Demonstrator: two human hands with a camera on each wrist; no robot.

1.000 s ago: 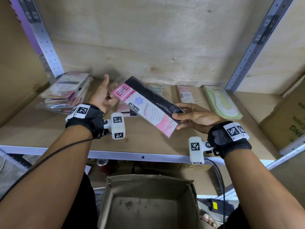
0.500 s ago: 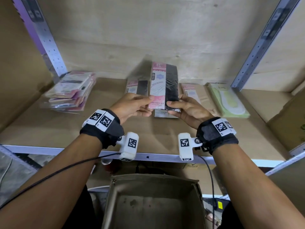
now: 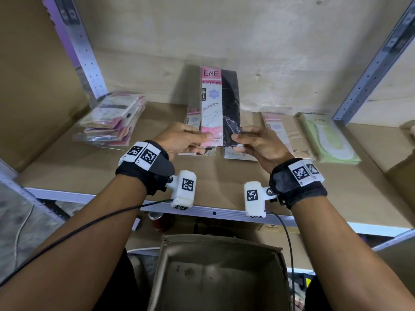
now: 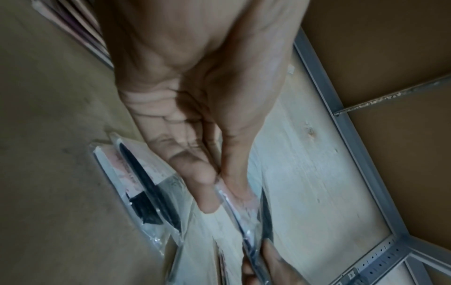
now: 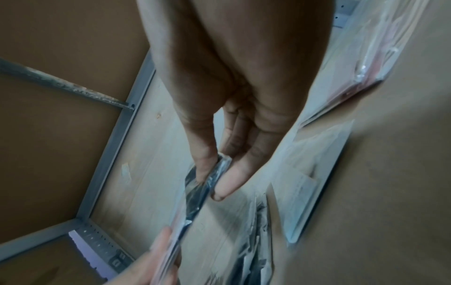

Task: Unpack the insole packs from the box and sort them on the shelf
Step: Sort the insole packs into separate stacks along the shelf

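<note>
The pack [image 3: 219,106] is long and flat, pink on one side and black on the other, in shiny clear plastic. It stands upright above the brown shelf [image 3: 89,167]. The left hand [image 3: 179,140] and right hand [image 3: 258,142] each pinch a bottom corner. The cardboard box [image 3: 222,277] sits below.

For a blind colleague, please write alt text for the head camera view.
Both hands, left hand and right hand, pinch the bottom corners of an upright pink-and-black ENE pack above a wooden shelf. More packs lie flat behind, a stack at left; an open cardboard box sits below.
</note>
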